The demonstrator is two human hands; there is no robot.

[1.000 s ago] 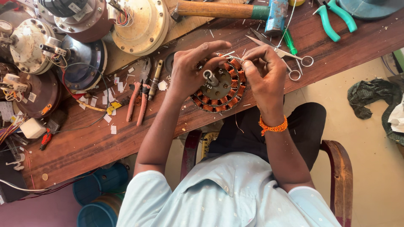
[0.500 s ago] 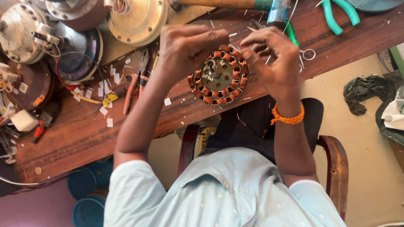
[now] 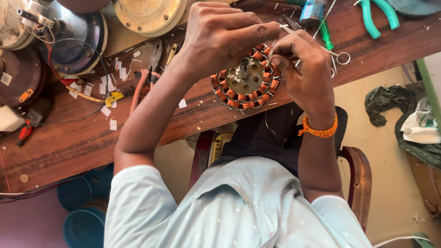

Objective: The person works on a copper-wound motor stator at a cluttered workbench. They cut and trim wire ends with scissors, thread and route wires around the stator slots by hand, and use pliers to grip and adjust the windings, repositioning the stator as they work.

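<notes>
A round motor stator (image 3: 243,87) with copper-orange coils around a metal hub is held up above the wooden bench (image 3: 69,142). My left hand (image 3: 220,36) grips it from the top left, fingers curled over its rim. My right hand (image 3: 303,69), with an orange bracelet on the wrist, is at the stator's upper right edge. Its thumb and forefinger pinch a thin wire at the coils. My fingers hide the top part of the stator.
On the bench lie scissors (image 3: 337,57), green-handled pliers (image 3: 376,16), a green screwdriver (image 3: 325,34), orange-handled pliers (image 3: 142,87), paper scraps and several fan motor housings (image 3: 147,14). A wooden chair arm (image 3: 358,174), blue buckets (image 3: 82,216) and dark cloth (image 3: 390,103) are below.
Both hands have lifted the stator off the bench and brought it closer to the camera. The right fingers have moved from its side to a pinch at its upper right rim.
</notes>
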